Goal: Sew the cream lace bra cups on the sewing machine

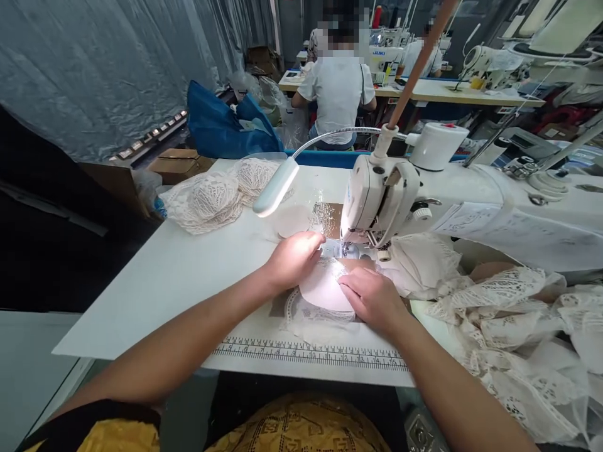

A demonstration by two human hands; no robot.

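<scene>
A white cup-shaped fabric piece (325,290) with a lace edge lies just in front of the needle area of a white sewing machine (360,201). My left hand (296,256) is at the piece's upper left edge, its fingers closed together, pinching fabric beside the needle. On the right side of the piece, my right hand (372,295) presses thumb and fingers together on its edge. Sheer lace (306,317) spreads below the piece on the table. The lamp (277,188) lights the spot from the left.
Lace cups (211,198) are piled at the table's back left. Heaped lace fabric (513,333) fills the right side. A printed ruler strip (306,353) runs along the front edge. A seated person (336,91) is farther back, near a blue bag (226,125).
</scene>
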